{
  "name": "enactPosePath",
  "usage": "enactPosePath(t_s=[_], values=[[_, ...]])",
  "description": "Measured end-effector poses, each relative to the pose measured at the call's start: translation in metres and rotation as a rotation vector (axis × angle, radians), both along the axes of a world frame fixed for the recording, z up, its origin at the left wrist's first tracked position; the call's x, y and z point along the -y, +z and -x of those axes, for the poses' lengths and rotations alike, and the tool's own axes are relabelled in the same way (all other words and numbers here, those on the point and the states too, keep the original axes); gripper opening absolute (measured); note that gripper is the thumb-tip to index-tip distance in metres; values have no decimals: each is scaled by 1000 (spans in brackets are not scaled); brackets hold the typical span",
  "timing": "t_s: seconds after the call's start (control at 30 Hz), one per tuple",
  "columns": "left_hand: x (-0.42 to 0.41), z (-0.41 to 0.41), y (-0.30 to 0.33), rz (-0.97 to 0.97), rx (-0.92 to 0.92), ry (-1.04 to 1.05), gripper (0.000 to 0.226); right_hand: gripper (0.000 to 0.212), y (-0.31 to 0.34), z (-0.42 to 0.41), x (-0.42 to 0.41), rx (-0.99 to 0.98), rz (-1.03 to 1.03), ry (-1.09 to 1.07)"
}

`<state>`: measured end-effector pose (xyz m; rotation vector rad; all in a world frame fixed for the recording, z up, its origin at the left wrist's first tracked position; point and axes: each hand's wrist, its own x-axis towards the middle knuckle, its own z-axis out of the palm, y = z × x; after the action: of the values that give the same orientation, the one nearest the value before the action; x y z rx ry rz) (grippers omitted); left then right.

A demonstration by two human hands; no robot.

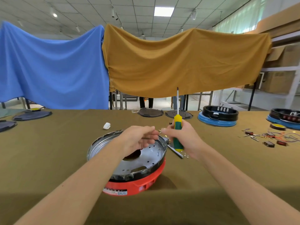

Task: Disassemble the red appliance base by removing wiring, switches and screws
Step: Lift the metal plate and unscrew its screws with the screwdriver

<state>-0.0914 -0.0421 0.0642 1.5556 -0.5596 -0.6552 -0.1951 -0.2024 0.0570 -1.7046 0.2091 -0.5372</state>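
**Screwdriver upright, small piece between my hands**

The red appliance base (134,184) sits nearest to me on the olive-cloth table (48,159), its silver metal plate (146,158) facing up inside a black rim. Above the base, my left hand (138,138) hovers with fingers loosely curled, their tips meeting something small and blurred; I cannot tell whether they pinch it. Just right of the base, my right hand (181,138) wraps the green-and-yellow screwdriver (177,127), shaft pointing straight up, forefinger reaching toward the left fingertips. Two loose screws (186,154) lie beside the base's right edge, next to a flat metal strip (175,151).

Beyond the base to its left lies a small white object (106,125). Well right of the base, a scatter of wires and switches (272,138) rests on the cloth. Farther back stand dark round plates (150,112) and blue-and-black bases (218,117). Behind the table hang a blue cloth (52,67) and a mustard cloth (178,62), under a white tiled ceiling (97,7) with lights.
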Motion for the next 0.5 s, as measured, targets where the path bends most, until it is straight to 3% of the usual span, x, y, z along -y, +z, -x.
enactPosePath(t_s=[0.07, 0.2, 0.4, 0.5], values=[[6, 5, -1, -9, -45, 29, 20, 38, -4, 0, -6, 53, 236, -82], [13, 18, 0, 13, -102, 52, 12, 34, -11, -3, -15, 117, 498, -168], [18, 31, 7, -48, -115, 106, 15, 22, -13, -4, -16, 170, 614, -211], [14, 29, 9, -169, 81, 78, 25, 22, -9, -3, -8, 127, 641, -245]])
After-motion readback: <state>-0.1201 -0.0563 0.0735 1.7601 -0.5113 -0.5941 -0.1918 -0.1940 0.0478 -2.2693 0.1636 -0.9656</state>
